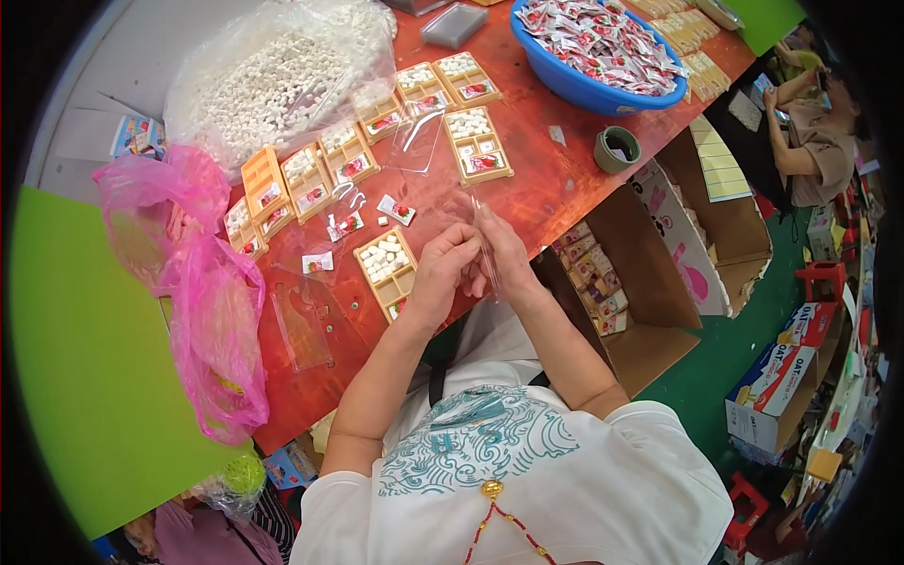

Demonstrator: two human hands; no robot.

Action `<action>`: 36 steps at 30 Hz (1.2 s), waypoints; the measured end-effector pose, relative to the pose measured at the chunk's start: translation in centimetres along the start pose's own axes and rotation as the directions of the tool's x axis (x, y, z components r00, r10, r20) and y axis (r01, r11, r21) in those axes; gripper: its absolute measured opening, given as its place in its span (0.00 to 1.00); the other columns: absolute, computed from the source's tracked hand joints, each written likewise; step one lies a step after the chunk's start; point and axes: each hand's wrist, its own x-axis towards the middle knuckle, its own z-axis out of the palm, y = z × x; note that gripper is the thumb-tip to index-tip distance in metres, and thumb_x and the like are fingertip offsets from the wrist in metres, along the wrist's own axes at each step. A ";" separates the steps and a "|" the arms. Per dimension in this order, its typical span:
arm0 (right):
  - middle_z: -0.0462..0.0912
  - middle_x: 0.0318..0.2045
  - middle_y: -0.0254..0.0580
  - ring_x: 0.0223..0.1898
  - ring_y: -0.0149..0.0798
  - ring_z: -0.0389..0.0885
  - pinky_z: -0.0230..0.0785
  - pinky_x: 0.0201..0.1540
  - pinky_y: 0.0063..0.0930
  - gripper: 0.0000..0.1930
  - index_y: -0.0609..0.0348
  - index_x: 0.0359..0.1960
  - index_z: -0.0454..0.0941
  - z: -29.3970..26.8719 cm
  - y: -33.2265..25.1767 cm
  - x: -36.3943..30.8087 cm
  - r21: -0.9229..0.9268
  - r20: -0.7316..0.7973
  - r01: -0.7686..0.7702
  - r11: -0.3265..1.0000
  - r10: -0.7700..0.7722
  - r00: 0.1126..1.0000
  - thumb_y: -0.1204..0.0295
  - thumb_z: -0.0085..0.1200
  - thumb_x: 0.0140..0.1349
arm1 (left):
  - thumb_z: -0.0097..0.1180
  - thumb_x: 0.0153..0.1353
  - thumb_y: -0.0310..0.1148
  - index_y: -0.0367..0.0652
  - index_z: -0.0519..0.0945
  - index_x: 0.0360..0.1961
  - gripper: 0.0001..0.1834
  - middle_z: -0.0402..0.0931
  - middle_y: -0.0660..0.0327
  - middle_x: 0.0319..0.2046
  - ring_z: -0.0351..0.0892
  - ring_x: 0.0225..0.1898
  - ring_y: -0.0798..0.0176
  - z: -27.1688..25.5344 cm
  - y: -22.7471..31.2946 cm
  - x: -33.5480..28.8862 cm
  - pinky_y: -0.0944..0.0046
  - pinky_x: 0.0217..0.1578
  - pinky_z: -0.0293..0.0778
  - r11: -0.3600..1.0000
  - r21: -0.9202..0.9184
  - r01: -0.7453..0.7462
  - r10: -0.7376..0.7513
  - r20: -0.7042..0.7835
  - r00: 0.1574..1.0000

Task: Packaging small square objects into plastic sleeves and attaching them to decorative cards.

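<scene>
A thin clear plastic cover (486, 247), seen nearly edge-on, stands upright between my hands over the table's near edge. My right hand (508, 252) grips it from the right, with the fingers along its face. My left hand (446, 273) is closed, its curled fingers meeting the cover's left side; the fingertips are partly hidden. Beside my left wrist lies a tan compartment tray (405, 282) with small white pieces in the far part and a red-and-white packet at the near end. Loose packets (396, 209) and a single white piece (382, 221) lie just beyond it.
Filled trays (478, 141) stand in a row across the red table (537, 179). Behind them is a bag of white pieces (273, 85). A blue basin (565, 80) of packets and a green cup (617, 149) stand right. Pink bags (212, 311) hang left; cardboard boxes (650, 273) stand right.
</scene>
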 end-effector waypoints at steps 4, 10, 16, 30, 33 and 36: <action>0.72 0.54 0.52 0.29 0.29 0.78 0.71 0.21 0.17 0.34 0.64 0.67 0.55 0.4 0.0 -0.2 0.022 -0.041 0.005 1.000 -0.004 0.999 0.48 0.36 0.69 | 0.44 0.68 0.33 0.39 0.72 0.37 0.09 0.74 0.61 0.25 0.72 0.19 0.69 0.1 0.0 -0.1 0.73 0.19 0.68 1.000 0.002 0.002 -0.002 -0.001 1.000; 0.71 0.56 0.53 0.21 0.27 0.75 0.68 0.18 0.17 0.34 0.63 0.67 0.55 1.1 -0.9 -1.0 0.048 -0.048 -0.079 0.996 0.081 0.996 0.49 0.38 0.69 | 0.43 0.68 0.33 0.41 0.74 0.34 0.09 0.75 0.64 0.22 0.70 0.15 0.73 0.1 -0.2 -0.4 0.76 0.17 0.62 1.000 0.008 -0.027 0.027 -0.062 0.998; 0.79 0.37 0.47 0.19 0.30 0.76 0.69 0.16 0.19 0.31 0.62 0.62 0.62 -0.3 0.8 -0.4 0.052 0.015 -0.066 0.996 0.065 0.998 0.49 0.37 0.69 | 0.46 0.65 0.32 0.40 0.75 0.31 0.09 0.76 0.62 0.22 0.71 0.17 0.72 0.1 0.0 -0.8 0.74 0.19 0.65 1.000 0.015 -0.027 0.028 -0.068 0.997; 0.72 0.56 0.50 0.22 0.28 0.78 0.71 0.19 0.18 0.30 0.63 0.66 0.57 0.5 -0.2 -1.1 0.092 0.100 -0.059 0.994 0.050 0.994 0.54 0.36 0.71 | 0.47 0.66 0.32 0.38 0.77 0.32 0.10 0.78 0.61 0.23 0.73 0.17 0.72 -0.1 -0.4 -1.3 0.74 0.20 0.67 0.999 -0.010 -0.032 0.031 -0.066 0.997; 0.73 0.55 0.50 0.18 0.28 0.76 0.70 0.18 0.17 0.29 0.64 0.65 0.58 0.6 -0.1 -1.1 0.097 0.057 -0.060 0.994 0.054 0.997 0.55 0.35 0.71 | 0.48 0.66 0.32 0.37 0.78 0.33 0.10 0.78 0.61 0.23 0.73 0.17 0.71 -0.1 -0.5 -1.3 0.74 0.20 0.67 0.999 -0.027 -0.036 0.035 -0.056 0.998; 0.74 0.54 0.50 0.18 0.27 0.75 0.68 0.17 0.16 0.28 0.64 0.64 0.59 0.6 0.1 -1.1 0.117 0.067 -0.048 0.992 0.041 0.997 0.55 0.35 0.71 | 0.47 0.66 0.30 0.35 0.77 0.35 0.09 0.79 0.56 0.26 0.76 0.20 0.65 -0.7 -0.6 -1.3 0.69 0.24 0.73 0.999 -0.035 -0.026 0.026 -0.002 1.000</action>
